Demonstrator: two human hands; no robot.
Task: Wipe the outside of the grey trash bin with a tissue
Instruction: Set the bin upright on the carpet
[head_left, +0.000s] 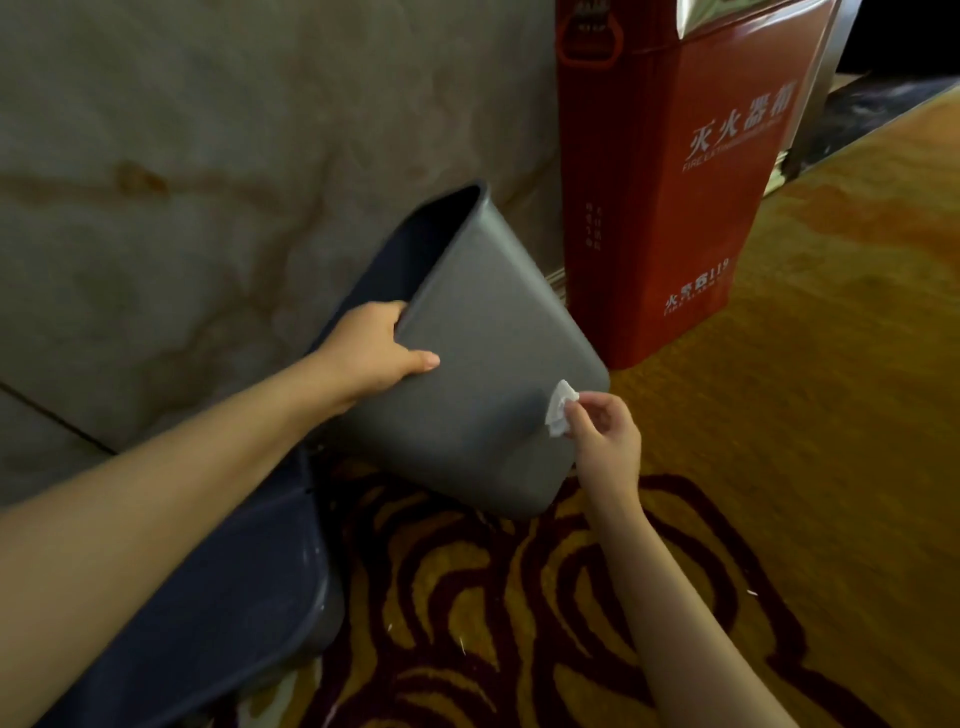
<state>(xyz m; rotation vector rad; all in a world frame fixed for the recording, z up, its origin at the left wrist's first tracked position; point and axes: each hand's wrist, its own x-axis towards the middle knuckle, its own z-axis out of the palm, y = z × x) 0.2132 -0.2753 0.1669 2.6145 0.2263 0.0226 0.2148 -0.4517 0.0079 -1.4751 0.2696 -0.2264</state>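
The grey trash bin (483, 338) is tipped over, its open mouth pointing up and to the left and its base down near the carpet. My left hand (371, 351) grips the bin's rim on the near side, thumb on the outer wall. My right hand (605, 434) pinches a small crumpled white tissue (560, 408) and presses it against the bin's outer wall close to the lower right corner.
A red fire extinguisher box (670, 176) stands just right of the bin against a beige marble wall (182, 182). A dark blue plastic lid or seat (223, 587) lies under my left arm. The floor is patterned gold and dark red carpet (519, 597).
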